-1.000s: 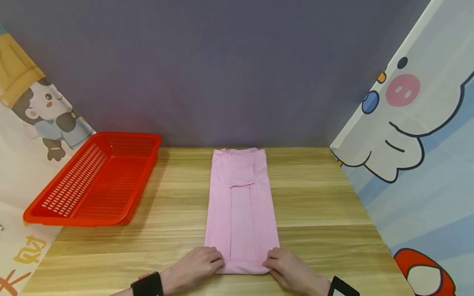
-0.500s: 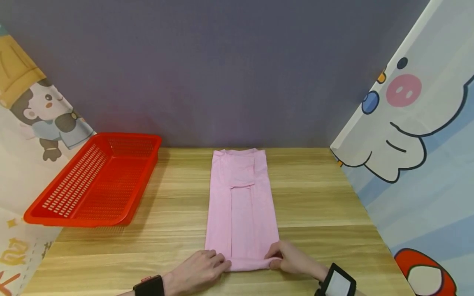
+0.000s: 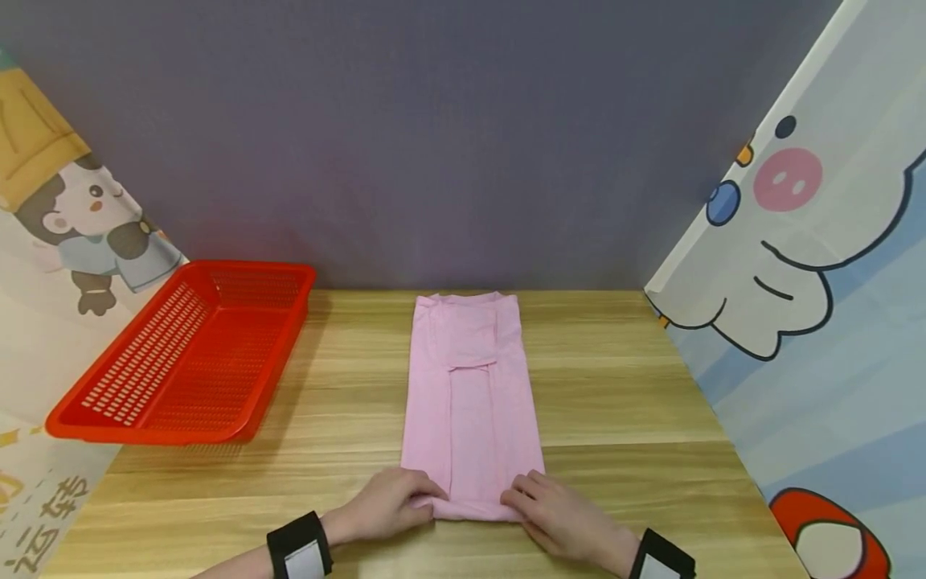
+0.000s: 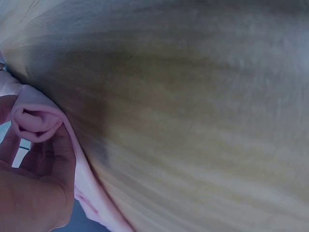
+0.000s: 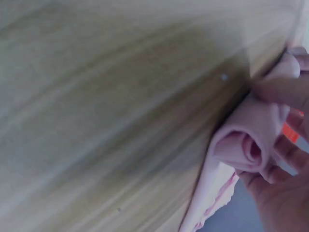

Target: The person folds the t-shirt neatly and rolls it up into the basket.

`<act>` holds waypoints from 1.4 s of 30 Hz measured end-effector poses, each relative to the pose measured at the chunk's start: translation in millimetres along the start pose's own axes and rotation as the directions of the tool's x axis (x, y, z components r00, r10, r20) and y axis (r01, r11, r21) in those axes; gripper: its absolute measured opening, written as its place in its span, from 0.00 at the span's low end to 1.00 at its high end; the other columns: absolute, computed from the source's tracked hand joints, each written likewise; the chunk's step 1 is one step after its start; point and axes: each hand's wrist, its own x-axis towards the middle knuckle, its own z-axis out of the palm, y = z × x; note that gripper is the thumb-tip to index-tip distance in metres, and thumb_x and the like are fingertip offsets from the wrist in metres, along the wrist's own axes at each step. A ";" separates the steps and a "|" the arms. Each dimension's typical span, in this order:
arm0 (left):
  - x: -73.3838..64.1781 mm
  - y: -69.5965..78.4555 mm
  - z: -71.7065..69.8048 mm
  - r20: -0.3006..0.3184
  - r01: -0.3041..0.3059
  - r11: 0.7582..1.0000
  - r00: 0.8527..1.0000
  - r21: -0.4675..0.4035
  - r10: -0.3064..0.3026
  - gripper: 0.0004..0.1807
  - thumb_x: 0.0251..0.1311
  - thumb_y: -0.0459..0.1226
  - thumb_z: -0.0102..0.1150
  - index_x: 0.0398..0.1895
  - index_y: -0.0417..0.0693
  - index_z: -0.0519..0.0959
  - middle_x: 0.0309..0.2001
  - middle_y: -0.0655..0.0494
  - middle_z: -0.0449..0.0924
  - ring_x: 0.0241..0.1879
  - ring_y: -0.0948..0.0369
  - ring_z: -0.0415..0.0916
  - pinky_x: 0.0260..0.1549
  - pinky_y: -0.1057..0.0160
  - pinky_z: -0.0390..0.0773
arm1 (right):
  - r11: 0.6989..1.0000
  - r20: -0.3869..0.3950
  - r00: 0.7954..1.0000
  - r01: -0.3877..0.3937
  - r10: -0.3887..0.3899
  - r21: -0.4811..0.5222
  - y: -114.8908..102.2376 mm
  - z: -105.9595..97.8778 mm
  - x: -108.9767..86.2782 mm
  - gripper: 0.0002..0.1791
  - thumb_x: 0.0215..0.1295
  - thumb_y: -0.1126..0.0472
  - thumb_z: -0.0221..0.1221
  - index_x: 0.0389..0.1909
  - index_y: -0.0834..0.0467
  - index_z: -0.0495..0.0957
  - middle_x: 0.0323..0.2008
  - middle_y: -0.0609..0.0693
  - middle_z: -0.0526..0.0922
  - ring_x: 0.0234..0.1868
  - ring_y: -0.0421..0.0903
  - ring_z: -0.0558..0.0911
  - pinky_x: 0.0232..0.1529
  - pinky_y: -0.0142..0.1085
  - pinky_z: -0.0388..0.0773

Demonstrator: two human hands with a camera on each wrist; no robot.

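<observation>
A pink garment (image 3: pixel 473 418), folded into a long strip, lies lengthwise on the wooden table, its near edge turned up into a small roll. My left hand (image 3: pixel 391 503) grips the left end of that roll. In the left wrist view the spiral end of the pink roll (image 4: pixel 36 121) sits between thumb and fingers. At the right end, my right hand (image 3: pixel 560 515) holds the roll too. The right wrist view shows the rolled layers (image 5: pixel 241 147) with the thumb on the near side and the other fingers beyond.
A red perforated plastic basket (image 3: pixel 210 362) stands on the left of the wooden table (image 3: pixel 615 402). A grey panel (image 3: pixel 463 145) rises behind the table's far edge. Printed cartoon sheets (image 3: pixel 832 305) border both sides.
The garment's near edge has been rolled up and away from me, making the strip slightly shorter. Both hands have shifted their hold along with it; the basket has stayed put.
</observation>
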 end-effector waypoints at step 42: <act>3.0 3.4 10.1 -0.053 -0.059 0.959 0.996 0.278 0.076 0.16 0.62 0.39 0.61 0.53 0.53 0.82 0.42 0.61 0.85 0.39 0.67 0.80 0.37 0.66 0.80 | 0.989 -0.155 0.981 -0.105 0.120 0.105 4.2 18.1 4.7 0.12 0.57 0.67 0.67 0.42 0.52 0.82 0.40 0.42 0.81 0.41 0.36 0.79 0.43 0.28 0.78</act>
